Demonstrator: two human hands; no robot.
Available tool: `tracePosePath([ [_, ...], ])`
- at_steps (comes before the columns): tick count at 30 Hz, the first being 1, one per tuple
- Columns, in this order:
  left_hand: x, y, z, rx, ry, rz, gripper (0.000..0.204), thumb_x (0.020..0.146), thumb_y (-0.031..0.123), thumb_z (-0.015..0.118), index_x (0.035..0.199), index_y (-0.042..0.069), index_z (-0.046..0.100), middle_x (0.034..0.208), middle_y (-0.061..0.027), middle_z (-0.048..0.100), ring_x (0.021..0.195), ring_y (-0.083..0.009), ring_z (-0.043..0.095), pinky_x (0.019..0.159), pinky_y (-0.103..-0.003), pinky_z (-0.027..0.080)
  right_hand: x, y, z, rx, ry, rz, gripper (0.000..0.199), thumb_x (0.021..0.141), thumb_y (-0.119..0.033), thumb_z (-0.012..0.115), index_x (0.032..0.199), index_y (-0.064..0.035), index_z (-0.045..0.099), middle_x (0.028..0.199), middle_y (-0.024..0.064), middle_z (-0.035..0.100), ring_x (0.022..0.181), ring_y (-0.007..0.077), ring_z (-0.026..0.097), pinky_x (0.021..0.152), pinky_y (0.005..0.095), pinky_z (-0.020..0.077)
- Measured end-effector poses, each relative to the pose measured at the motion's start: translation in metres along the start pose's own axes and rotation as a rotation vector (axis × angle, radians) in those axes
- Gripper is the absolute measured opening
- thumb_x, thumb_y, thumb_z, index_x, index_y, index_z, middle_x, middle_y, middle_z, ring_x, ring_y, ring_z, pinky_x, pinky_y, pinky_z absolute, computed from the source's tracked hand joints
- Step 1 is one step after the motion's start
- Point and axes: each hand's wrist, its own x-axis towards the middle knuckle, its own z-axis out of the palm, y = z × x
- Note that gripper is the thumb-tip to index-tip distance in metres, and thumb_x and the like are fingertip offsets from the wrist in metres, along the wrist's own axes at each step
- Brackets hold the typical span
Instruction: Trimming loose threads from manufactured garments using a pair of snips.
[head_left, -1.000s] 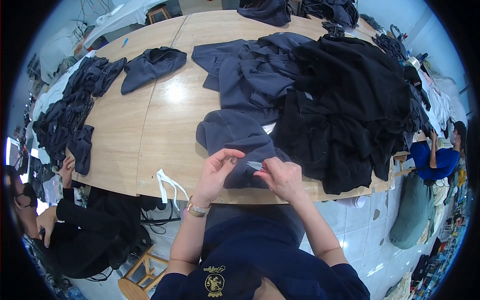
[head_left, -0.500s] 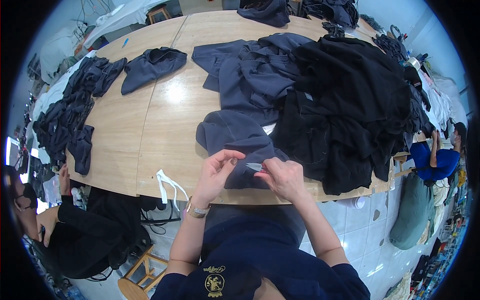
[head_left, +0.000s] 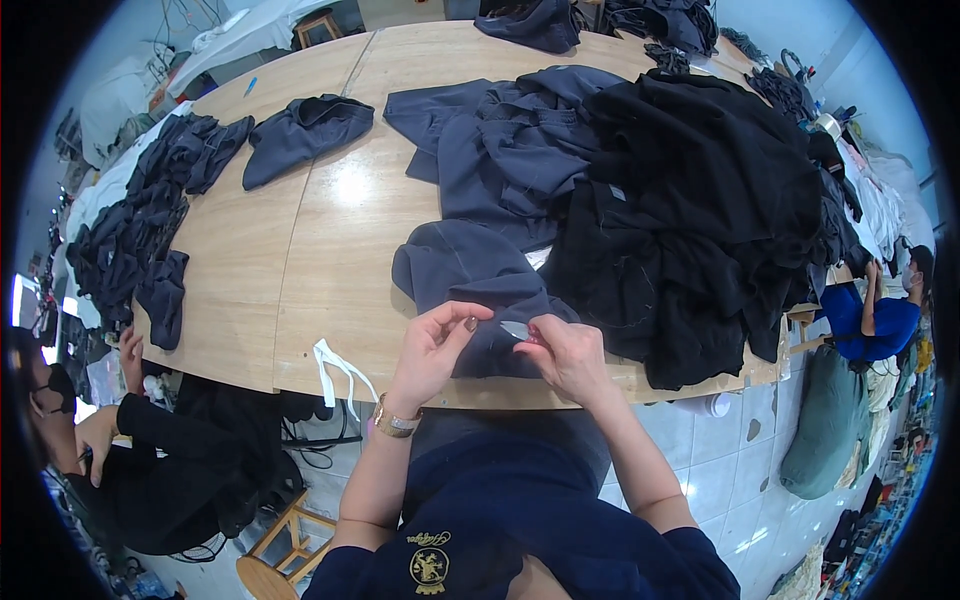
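A dark grey garment (head_left: 455,262) lies bunched at the table's front edge, under both my hands. My left hand (head_left: 438,340) rests over its front part, thumb and forefinger brought together in a pinch; whatever is between them is too small to make out. In my right hand (head_left: 572,352) is a pair of thread snips (head_left: 515,329) with a bit of red at the grip. Their pale blades point left toward my left fingertips, just above the cloth.
Black garments (head_left: 700,190) are heaped to the right, beside more grey garments (head_left: 510,140) behind. A folded grey piece (head_left: 308,138) and a dark pile (head_left: 140,225) lie left. White cord (head_left: 335,370) hangs over the front edge. One person (head_left: 160,460) sits left, another (head_left: 865,315) right.
The snips have drawn slightly away from my left fingertips, and their blades look closer together. My left hand has barely moved. The person on the left has shifted their hands a little.
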Motion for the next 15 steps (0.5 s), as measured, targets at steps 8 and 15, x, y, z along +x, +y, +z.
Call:
tracePosePath([
  [8,-0.001,0.001,0.006,0.009,-0.003,-0.008,0.016,0.091,0.004,0.052,0.103,0.000,0.061,0.077,0.0047,0.057,0.069,0.0012,0.047,0.061,-0.014,0.036,0.004,-0.020,0.004,0.394,-0.006,0.294,0.026,0.079,-0.020,0.070,0.092,-0.0025,0.056,0.067,0.0092,0.060,0.056,0.0215,0.061,0.052,0.0272,0.0462],
  [15,-0.001,0.002,0.007,0.003,0.006,-0.003,0.015,0.091,0.005,0.053,0.104,0.001,0.057,0.074,0.0058,0.055,0.065,0.0019,0.044,0.059,-0.014,0.034,-0.002,-0.027,0.015,0.206,0.113,0.062,0.022,0.070,0.000,0.063,0.091,-0.0050,0.058,0.067,0.0079,0.060,0.056,0.0230,0.061,0.051,0.0295,0.0460],
])
